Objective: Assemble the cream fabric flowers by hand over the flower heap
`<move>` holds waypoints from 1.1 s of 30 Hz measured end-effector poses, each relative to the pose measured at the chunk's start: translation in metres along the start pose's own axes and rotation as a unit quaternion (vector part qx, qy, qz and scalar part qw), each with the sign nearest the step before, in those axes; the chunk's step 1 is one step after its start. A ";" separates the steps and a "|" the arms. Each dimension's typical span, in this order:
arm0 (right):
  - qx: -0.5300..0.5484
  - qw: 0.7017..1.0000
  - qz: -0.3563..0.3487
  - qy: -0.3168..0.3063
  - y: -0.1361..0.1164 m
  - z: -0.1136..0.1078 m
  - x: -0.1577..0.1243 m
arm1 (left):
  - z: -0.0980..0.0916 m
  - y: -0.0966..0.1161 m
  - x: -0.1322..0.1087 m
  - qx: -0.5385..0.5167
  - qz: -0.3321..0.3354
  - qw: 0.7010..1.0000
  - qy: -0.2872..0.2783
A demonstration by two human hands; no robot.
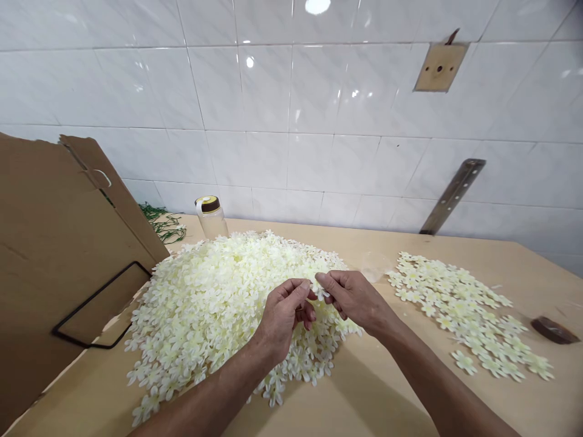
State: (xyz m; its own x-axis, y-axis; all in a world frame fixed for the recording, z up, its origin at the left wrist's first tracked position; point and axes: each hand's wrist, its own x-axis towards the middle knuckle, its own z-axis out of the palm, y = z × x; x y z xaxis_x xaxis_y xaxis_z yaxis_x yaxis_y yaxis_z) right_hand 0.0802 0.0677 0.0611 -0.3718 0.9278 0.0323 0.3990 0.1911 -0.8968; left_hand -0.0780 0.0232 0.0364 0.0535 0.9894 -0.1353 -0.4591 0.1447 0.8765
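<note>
A large heap of pale cream fabric flowers lies on the wooden table. Above its right side my left hand and my right hand meet, fingertips pinched together on one small fabric flower held between them. A thinner, spread-out layer of the same flowers lies to the right of my right hand, apart from the heap.
A brown cardboard box with a black wire handle stands at the left. A clear bottle with a brown cap and green stems sit by the white tiled wall. A dark small object lies at the right edge.
</note>
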 end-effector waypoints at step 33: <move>0.115 0.991 -0.017 -0.063 -0.007 -0.025 0.000 | -0.009 0.014 0.005 -0.033 0.037 0.999 -0.002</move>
State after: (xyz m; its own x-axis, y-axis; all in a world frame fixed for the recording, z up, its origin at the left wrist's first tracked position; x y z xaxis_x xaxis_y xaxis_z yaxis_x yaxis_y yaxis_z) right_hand 0.0988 0.0745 0.0781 -0.4898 0.8715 0.0221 0.1883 0.1305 -0.9734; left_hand -0.0918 0.0301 0.0438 0.0217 0.9973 -0.0696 -0.5188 0.0708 0.8520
